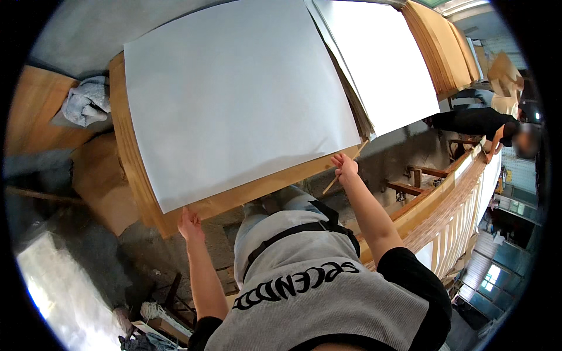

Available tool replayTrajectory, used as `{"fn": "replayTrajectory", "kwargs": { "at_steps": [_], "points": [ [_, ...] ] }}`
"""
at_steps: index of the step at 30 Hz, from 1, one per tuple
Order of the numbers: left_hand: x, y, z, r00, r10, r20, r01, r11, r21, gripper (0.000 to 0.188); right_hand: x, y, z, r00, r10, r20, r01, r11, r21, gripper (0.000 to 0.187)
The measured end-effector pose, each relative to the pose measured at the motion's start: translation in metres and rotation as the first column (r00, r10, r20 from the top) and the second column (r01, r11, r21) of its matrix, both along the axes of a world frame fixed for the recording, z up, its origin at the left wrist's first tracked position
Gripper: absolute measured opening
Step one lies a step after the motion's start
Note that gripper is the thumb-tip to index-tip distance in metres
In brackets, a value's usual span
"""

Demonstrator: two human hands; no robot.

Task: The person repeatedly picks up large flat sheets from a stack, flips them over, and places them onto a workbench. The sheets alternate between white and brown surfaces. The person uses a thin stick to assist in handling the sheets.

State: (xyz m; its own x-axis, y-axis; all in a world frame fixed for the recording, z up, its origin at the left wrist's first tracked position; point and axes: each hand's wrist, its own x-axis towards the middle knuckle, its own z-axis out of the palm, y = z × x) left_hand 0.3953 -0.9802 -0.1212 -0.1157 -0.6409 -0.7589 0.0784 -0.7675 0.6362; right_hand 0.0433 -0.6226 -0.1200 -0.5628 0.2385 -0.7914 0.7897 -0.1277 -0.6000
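Observation:
A large white sheet lies over a stack of brown boards or sheets, whose layered edges show at the left and front. My left hand is at the sheet's near edge, close to its left corner, fingers drawn together on that edge. Close to the near right corner is my right hand, its fingers bent around a thin wooden stick. The stick slants up past the hand to the gap beside a second white-topped stack. Whether the right fingertips also touch the sheet is unclear.
Another brown stack stands at the far right. A person in black bends over a long wooden bench with pale strips on it. A grey cloth lies at the left, above a sheet of brown paper.

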Motion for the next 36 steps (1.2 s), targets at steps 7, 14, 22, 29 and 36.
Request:
{"fn": "replayTrajectory", "kwargs": {
  "at_steps": [7, 14, 22, 29, 36],
  "points": [
    [-0.014, -0.049, -0.021, 0.92, 0.325, 0.218, -0.361, 0.919, 0.156, 0.02, -0.031, -0.012, -0.021, 0.997, -0.003, 0.082, 0.016, 0.988, -0.154, 0.016],
    [-0.019, -0.029, -0.013, 0.92, 0.313, 0.235, -0.299, 0.95, -0.094, 0.016, -0.041, 0.012, -0.022, 0.968, 0.249, 0.026, -0.249, 0.968, -0.007, 0.015],
    [0.024, 0.026, -0.018, 0.932, 0.279, 0.23, -0.273, 0.96, -0.058, 0.017, -0.026, 0.055, -0.018, 0.929, 0.365, -0.059, -0.358, 0.927, 0.108, 0.015],
    [0.03, 0.013, -0.022, 0.859, 0.431, 0.277, -0.462, 0.885, 0.054, 0.021, -0.021, 0.046, -0.009, 0.916, 0.398, -0.047, -0.395, 0.916, 0.072, 0.017],
    [0.044, 0.005, -0.037, 0.94, 0.341, 0.015, -0.339, 0.93, 0.139, 0.017, -0.014, 0.053, -0.014, 0.929, 0.368, -0.024, -0.364, 0.925, 0.11, 0.019]
  ]
}}
